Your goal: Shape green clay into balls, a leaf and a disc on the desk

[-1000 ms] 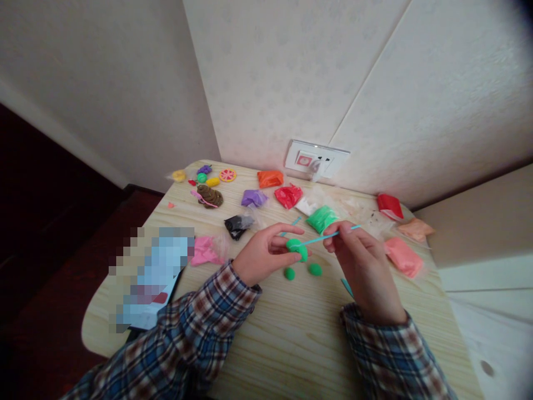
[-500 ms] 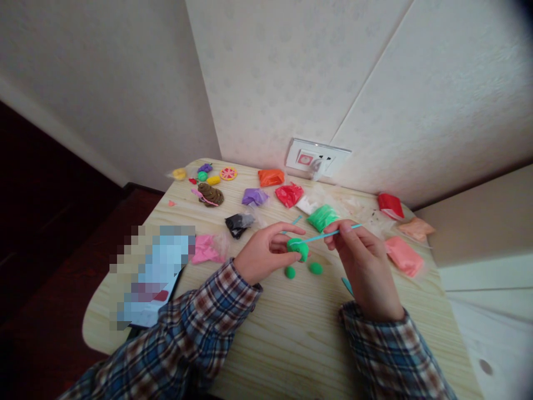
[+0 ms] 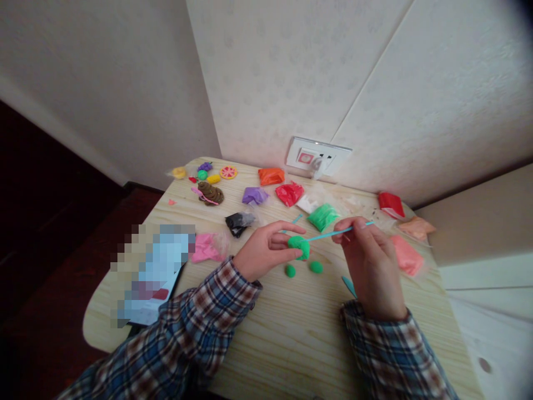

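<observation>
My left hand [image 3: 270,250] pinches a lump of green modelling clay [image 3: 298,247] between thumb and fingers, above the table. My right hand [image 3: 370,261] is closed on a thin light-blue modelling tool [image 3: 325,235], whose left end reaches the clay's upper right edge. Whether that tip touches the clay I cannot tell. Below my left hand, a small green clay ball [image 3: 290,271] and a flatter green clay piece [image 3: 316,267] lie on the table. A teal tool [image 3: 348,286] shows partly beside my right wrist. Another thin blue tool [image 3: 298,217] lies behind my left fingers.
Bagged clay lies around: green [image 3: 323,216], red [image 3: 290,194], purple [image 3: 255,195], black [image 3: 238,224], pink [image 3: 206,247] and coral [image 3: 407,255]. Small clay fruit shapes and a brown coiled piece [image 3: 210,193] stand far left. A blurred-out phone [image 3: 156,278] lies left; a wall socket [image 3: 318,157] is behind.
My right hand has moved slightly right, drawing the blue tool's tip from over the green clay's face to its edge. My left hand stays almost in place, the clay turned slightly.
</observation>
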### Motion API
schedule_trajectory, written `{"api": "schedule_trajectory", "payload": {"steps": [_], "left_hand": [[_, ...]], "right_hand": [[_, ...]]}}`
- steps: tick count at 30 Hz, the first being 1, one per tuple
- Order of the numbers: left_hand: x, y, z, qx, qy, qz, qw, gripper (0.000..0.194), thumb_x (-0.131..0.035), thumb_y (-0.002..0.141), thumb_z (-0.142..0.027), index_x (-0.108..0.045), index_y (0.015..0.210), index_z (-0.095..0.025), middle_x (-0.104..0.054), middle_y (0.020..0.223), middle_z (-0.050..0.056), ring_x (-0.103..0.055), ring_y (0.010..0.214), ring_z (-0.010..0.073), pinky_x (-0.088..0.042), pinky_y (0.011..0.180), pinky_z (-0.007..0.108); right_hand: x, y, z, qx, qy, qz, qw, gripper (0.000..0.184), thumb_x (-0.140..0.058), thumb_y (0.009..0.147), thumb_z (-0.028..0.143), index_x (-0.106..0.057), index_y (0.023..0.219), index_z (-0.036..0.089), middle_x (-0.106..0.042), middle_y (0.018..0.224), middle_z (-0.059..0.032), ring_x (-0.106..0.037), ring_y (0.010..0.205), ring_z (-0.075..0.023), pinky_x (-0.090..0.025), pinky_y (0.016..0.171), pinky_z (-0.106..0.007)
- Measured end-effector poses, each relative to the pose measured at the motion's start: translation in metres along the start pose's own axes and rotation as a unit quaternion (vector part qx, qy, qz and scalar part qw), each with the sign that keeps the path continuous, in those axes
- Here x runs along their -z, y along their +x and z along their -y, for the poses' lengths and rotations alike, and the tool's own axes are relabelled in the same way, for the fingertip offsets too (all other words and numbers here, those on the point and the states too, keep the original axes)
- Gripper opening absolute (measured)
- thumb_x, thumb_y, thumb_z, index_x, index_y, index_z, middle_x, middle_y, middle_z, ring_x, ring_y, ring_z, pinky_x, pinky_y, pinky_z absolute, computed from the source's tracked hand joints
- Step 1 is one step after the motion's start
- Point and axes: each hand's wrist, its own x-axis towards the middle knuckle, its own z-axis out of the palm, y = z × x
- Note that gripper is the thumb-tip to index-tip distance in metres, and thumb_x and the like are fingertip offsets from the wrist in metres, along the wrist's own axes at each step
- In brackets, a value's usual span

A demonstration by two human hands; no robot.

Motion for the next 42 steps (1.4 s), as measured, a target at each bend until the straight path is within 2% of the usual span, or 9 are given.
{"api": "schedule_trajectory", "payload": {"steps": [3, 6, 11, 17, 21, 28, 31, 36, 42], "left_hand": [[0.002, 0.0, 0.0, 0.016, -0.044, 0.007, 0.999, 0.034, -0.074, 0.065, -0.01, -0.063, 0.097, -0.013, -0.074, 0.081, 0.006, -0.069, 0.079, 0.0169, -0.049, 0.075, 0.028], [0.003, -0.001, -0.002, 0.046, -0.1, 0.005, 0.994, 0.036, -0.076, 0.064, -0.014, -0.065, 0.099, -0.013, -0.074, 0.092, 0.01, -0.069, 0.086, 0.0189, -0.048, 0.078, 0.029], [0.003, 0.0, -0.002, 0.074, -0.175, 0.027, 0.981, 0.033, -0.072, 0.065, -0.008, -0.07, 0.098, -0.011, -0.074, 0.095, 0.01, -0.067, 0.088, 0.0178, -0.048, 0.086, 0.03], [0.006, 0.001, -0.001, 0.077, -0.219, 0.075, 0.97, 0.033, -0.063, 0.069, -0.003, -0.069, 0.101, -0.01, -0.072, 0.104, 0.012, -0.067, 0.091, 0.0186, -0.048, 0.088, 0.031], [0.007, 0.0, -0.002, 0.091, -0.234, 0.076, 0.965, 0.037, -0.058, 0.073, -0.002, -0.063, 0.109, -0.01, -0.07, 0.11, 0.013, -0.067, 0.094, 0.0189, -0.043, 0.095, 0.035], [0.009, 0.0, -0.003, 0.103, -0.258, 0.071, 0.958, 0.039, -0.053, 0.079, -0.004, -0.055, 0.116, -0.013, -0.072, 0.101, 0.01, -0.067, 0.092, 0.0182, -0.038, 0.1, 0.039], [0.008, 0.002, -0.003, 0.122, -0.268, 0.052, 0.954, 0.027, -0.049, 0.089, -0.021, -0.056, 0.113, -0.011, -0.071, 0.098, 0.011, -0.067, 0.087, 0.0173, -0.039, 0.096, 0.036], [0.0, 0.003, 0.0, 0.127, -0.365, 0.086, 0.918, 0.066, -0.027, 0.091, -0.058, -0.06, 0.11, -0.004, -0.067, 0.104, 0.017, -0.063, 0.091, 0.0207, -0.042, 0.087, 0.033], [-0.014, 0.001, 0.001, 0.103, -0.391, 0.117, 0.907, 0.078, -0.013, 0.091, -0.059, -0.06, 0.115, -0.002, -0.067, 0.102, 0.017, -0.061, 0.096, 0.0219, -0.042, 0.076, 0.028]], "right_hand": [[0.0, 0.0, 0.007, 0.076, -0.005, -0.03, 0.997, 0.03, -0.052, 0.089, 0.035, -0.06, 0.065, 0.019, -0.054, 0.072, -0.001, -0.051, 0.074, -0.0138, -0.04, 0.07, -0.028], [0.0, -0.003, 0.014, 0.144, -0.085, -0.036, 0.985, 0.03, -0.046, 0.093, 0.034, -0.06, 0.07, 0.02, -0.05, 0.067, 0.0, -0.047, 0.063, -0.013, -0.037, 0.059, -0.028], [-0.002, -0.007, 0.013, 0.209, -0.353, 0.1, 0.907, 0.015, -0.053, 0.09, 0.026, -0.067, 0.089, 0.024, -0.052, 0.081, -0.0026, -0.05, 0.077, -0.0164, -0.039, 0.065, -0.031], [-0.001, -0.003, 0.003, 0.203, -0.409, 0.197, 0.868, 0.016, -0.059, 0.085, 0.023, -0.065, 0.1, 0.025, -0.047, 0.094, -0.0042, -0.049, 0.081, -0.0173, -0.044, 0.067, -0.032], [0.001, -0.002, 0.002, 0.221, -0.427, 0.202, 0.853, 0.013, -0.058, 0.085, 0.021, -0.064, 0.096, 0.023, -0.048, 0.093, -0.0045, -0.051, 0.085, -0.0184, -0.045, 0.073, -0.034], [0.001, -0.003, 0.002, 0.253, -0.428, 0.189, 0.847, 0.013, -0.058, 0.086, 0.023, -0.064, 0.097, 0.024, -0.05, 0.091, -0.005, -0.053, 0.085, -0.0196, -0.047, 0.072, -0.034], [-0.001, -0.005, 0.004, 0.256, -0.418, 0.178, 0.853, 0.013, -0.06, 0.085, 0.023, -0.064, 0.098, 0.024, -0.051, 0.09, -0.0046, -0.053, 0.085, -0.0191, -0.048, 0.069, -0.033], [-0.013, -0.014, 0.007, 0.254, -0.383, 0.17, 0.872, 0.012, -0.06, 0.085, 0.022, -0.064, 0.096, 0.025, -0.051, 0.09, -0.0035, -0.054, 0.082, -0.0175, -0.048, 0.066, -0.032], [-0.025, -0.023, 0.001, 0.279, -0.392, 0.219, 0.849, 0.015, -0.057, 0.086, 0.018, -0.062, 0.1, 0.024, -0.052, 0.1, -0.006, -0.053, 0.094, -0.0193, -0.05, 0.078, -0.037]]}}
